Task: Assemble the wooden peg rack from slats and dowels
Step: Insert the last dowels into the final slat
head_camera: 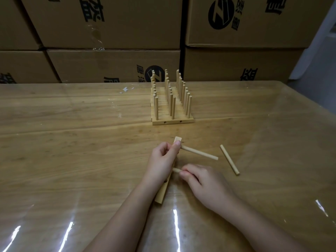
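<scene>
Now our left hand (161, 159) pinches the slat (161, 195) near its far end, on the table (72, 142) close to us, and our right hand (203, 180) pinches a dowel (176, 170) by its hole; both seem light, stiff and smooth, so we grip near the end.

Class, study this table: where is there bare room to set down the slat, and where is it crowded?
Bare: the table left of the rack and left hand; the strip between rack and hands; the stretch right of the loose dowel. Crowded: around the slat and right hand.
</scene>
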